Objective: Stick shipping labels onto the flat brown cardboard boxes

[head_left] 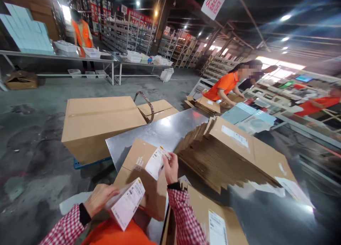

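A closed cardboard carton (pixel 137 149) lies on the metal table in front of me, with dark print on its top. My right hand (pixel 171 168) pinches the upper right corner of a white printed shipping label (pixel 153 164) that lies against this carton. Whether the label is fully stuck down I cannot tell. My left hand (pixel 100 198) grips a thick stack of similar labels (pixel 129 204) at its left end, tilted close to my body. Its fingertips are partly behind the stack.
A tall pile of flattened cartons (pixel 253 145) is to the right on the metal table (pixel 160 129). A labelled carton (pixel 197 209) lies near my right forearm. At left, a large carton (pixel 103 113) sits on a blue base (pixel 92 162). Co-workers in orange (pixel 222 85) stand further off.
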Motion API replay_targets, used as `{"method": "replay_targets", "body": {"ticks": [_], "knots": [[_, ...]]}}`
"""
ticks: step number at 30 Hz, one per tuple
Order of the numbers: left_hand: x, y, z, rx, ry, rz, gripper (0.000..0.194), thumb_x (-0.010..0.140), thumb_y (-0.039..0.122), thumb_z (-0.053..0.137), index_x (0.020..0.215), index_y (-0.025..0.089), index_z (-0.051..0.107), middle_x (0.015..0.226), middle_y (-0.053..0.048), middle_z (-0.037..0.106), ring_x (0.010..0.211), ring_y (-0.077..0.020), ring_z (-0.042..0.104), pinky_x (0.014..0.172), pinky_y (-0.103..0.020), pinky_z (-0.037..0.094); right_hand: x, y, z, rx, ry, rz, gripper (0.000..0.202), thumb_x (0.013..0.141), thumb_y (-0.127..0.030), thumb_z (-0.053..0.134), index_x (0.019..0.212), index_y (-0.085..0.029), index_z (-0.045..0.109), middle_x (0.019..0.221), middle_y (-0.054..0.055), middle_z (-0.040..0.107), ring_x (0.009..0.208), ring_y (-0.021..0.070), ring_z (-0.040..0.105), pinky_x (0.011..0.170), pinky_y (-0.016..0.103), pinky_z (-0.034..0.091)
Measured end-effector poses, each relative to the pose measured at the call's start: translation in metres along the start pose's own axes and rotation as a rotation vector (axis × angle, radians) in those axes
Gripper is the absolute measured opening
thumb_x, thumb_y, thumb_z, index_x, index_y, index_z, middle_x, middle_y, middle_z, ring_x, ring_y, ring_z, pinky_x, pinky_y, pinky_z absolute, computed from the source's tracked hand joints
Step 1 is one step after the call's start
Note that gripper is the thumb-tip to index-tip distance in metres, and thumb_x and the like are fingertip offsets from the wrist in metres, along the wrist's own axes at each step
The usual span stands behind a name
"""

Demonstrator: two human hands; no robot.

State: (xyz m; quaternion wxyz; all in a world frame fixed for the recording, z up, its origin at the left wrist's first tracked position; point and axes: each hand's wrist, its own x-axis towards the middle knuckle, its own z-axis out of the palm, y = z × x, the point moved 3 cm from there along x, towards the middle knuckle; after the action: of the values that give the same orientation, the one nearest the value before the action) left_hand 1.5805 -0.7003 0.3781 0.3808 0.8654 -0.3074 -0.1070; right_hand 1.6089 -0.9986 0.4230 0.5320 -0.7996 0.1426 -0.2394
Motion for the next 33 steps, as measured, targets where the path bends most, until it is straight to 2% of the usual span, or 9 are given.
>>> {"method": "replay_targets", "body": {"ticks": [4,7,10,14,18,20,24,29,33], "knots": [[0.005,-0.008,0.021,-0.027,0.008,0.083,0.031,0.091,0.043,0.047,0.088,0.027,0.073,0.099,-0.004,0.073,0.097,-0.0217,0.066,0.089,-0.033,0.05,0.038,0.038,0.022,-0.207,-0.293,0.012,0.045,0.074,-0.035,0.058,0.111,-0.015,0.042,0.089,0.005,0.06,0.079,0.0185,0.06,0.072,0.031,0.05],[0.009,-0.017,0.039,-0.079,0.047,0.108,0.035,0.094,0.041,0.041,0.095,0.025,0.073,0.121,-0.006,0.067,0.117,-0.0218,0.057,0.103,-0.038,0.044,0.037,0.054,0.034,-0.306,-0.355,-0.001,0.053,0.067,-0.028,0.063,0.114,-0.012,0.046,0.093,0.007,0.062,0.086,0.0226,0.061,0.08,0.037,0.049],[0.008,-0.028,0.05,-0.113,0.064,0.111,0.042,0.096,0.039,0.034,0.099,0.022,0.072,0.125,-0.008,0.065,0.121,-0.0213,0.054,0.106,-0.04,0.042,0.029,0.054,0.037,-0.404,-0.35,-0.021,0.071,0.062,-0.027,0.072,0.125,-0.011,0.046,0.12,0.018,0.055,0.113,0.0327,0.052,0.098,0.045,0.039],[0.004,-0.036,0.054,-0.141,0.071,0.099,0.045,0.095,0.043,0.032,0.103,0.022,0.071,0.127,-0.008,0.063,0.124,-0.0229,0.053,0.107,-0.043,0.041,0.008,0.045,0.049,-0.76,-0.254,-0.051,0.071,0.077,-0.036,0.065,0.139,-0.012,0.039,0.148,0.023,0.029,0.132,0.0407,0.031,0.107,0.058,0.019],[0.006,-0.034,0.048,-0.175,0.042,0.055,0.042,0.093,0.044,0.036,0.103,0.023,0.071,0.126,-0.008,0.064,0.122,-0.0237,0.055,0.106,-0.042,0.043,-0.007,0.046,0.071,-0.897,-0.471,-0.247,0.055,0.091,-0.046,0.045,0.14,-0.022,0.04,0.15,0.011,0.034,0.139,0.0308,0.023,0.112,0.054,0.009],[0.009,-0.032,0.045,-0.157,0.02,0.038,0.04,0.092,0.041,0.037,0.105,0.023,0.071,0.126,-0.009,0.064,0.121,-0.0243,0.056,0.105,-0.042,0.043,0.001,0.054,0.057,-0.869,-0.393,-0.106,0.054,0.091,-0.044,0.045,0.14,-0.021,0.041,0.149,0.012,0.034,0.14,0.0305,0.021,0.112,0.055,0.008],[0.007,-0.039,0.042,-0.059,0.1,-0.027,0.041,0.088,0.042,0.041,0.088,0.018,0.074,0.139,-0.013,0.051,0.131,-0.0316,0.045,0.108,-0.049,0.037,0.006,0.073,-0.001,-0.756,-0.023,0.272,0.053,0.086,-0.031,0.048,0.133,-0.005,0.046,0.141,0.027,0.038,0.134,0.0396,0.029,0.106,0.061,0.018],[0.0,-0.058,0.046,-0.073,0.175,-0.058,0.05,0.088,0.051,0.037,0.095,0.019,0.074,0.141,-0.011,0.05,0.13,-0.0296,0.045,0.108,-0.046,0.037,-0.044,0.078,-0.018,-0.585,0.054,0.32,0.039,0.08,-0.019,0.043,0.114,-0.009,0.059,0.108,0.02,0.062,0.106,0.0306,0.057,0.093,0.044,0.043],[0.005,-0.039,0.042,-0.129,-0.032,0.004,0.056,0.089,0.058,0.034,0.104,0.019,0.072,0.138,-0.013,0.053,0.124,-0.0291,0.052,0.102,-0.042,0.044,-0.066,0.071,-0.041,-0.445,0.156,0.351,0.046,0.078,-0.023,0.045,0.12,-0.01,0.056,0.108,0.017,0.065,0.1,0.0277,0.061,0.09,0.041,0.046]]}}
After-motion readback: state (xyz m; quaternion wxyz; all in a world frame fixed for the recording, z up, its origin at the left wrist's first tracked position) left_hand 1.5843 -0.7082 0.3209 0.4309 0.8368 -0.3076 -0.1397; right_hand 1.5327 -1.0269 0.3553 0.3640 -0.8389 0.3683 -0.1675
